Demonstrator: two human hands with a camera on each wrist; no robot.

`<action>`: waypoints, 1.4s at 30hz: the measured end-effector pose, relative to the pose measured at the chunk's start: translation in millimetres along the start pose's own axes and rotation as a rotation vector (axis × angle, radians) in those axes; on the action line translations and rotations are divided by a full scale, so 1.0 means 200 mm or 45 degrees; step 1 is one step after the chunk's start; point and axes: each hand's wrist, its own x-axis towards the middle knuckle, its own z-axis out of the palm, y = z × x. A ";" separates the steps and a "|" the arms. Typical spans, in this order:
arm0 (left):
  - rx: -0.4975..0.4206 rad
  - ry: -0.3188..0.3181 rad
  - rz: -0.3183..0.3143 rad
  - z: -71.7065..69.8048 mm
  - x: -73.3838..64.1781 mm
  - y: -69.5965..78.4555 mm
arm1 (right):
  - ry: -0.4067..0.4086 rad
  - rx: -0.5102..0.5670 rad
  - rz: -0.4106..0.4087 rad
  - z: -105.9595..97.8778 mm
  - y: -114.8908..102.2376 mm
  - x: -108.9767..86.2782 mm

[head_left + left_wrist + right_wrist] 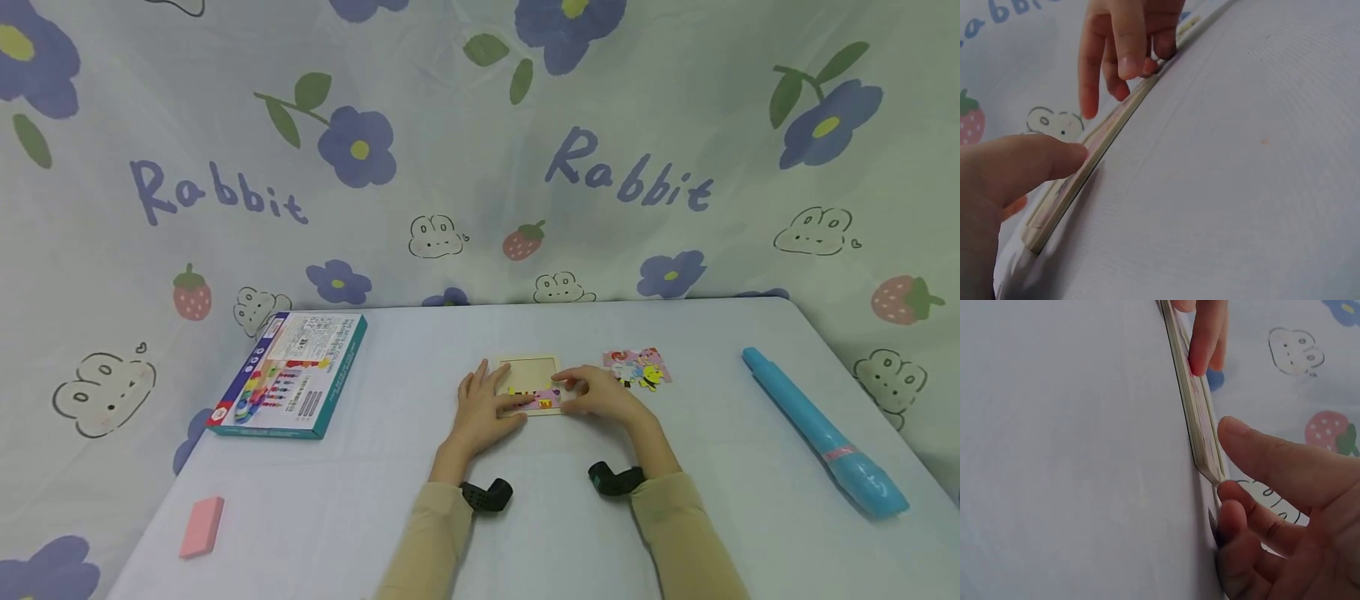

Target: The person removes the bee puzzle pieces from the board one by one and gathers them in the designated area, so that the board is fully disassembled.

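A shallow wooden puzzle tray (534, 375) lies on the table, with pink and yellow printed pieces (546, 400) along its near side. My left hand (480, 410) rests across the tray's left side, its fingers spread and fairly straight. The left thumb (1054, 159) reaches the near rim in the left wrist view. At the tray's right edge is my right hand (602, 393); its thumb (1260, 450) and forefinger are apart at the corner, the other fingers bent. No piece shows between them. More colourful puzzle pieces (637, 369) lie just beyond the right hand.
A boxed set (288, 375) with printed sides lies at the back left. A pink block (202, 527) is at the front left. Along the right side stretches a long blue wrapped object (825, 433) with a pink band. A patterned cloth (480, 167) hangs behind the table.
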 end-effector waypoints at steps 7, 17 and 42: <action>-0.019 -0.013 -0.012 -0.01 0.00 0.01 | -0.048 -0.144 -0.050 0.02 -0.02 0.01; -0.019 -0.021 -0.042 -0.01 0.00 0.00 | -0.004 -0.057 -0.054 0.03 -0.03 0.01; -0.034 -0.019 -0.034 -0.01 0.00 0.01 | 0.215 0.401 -0.028 -0.18 0.08 -0.06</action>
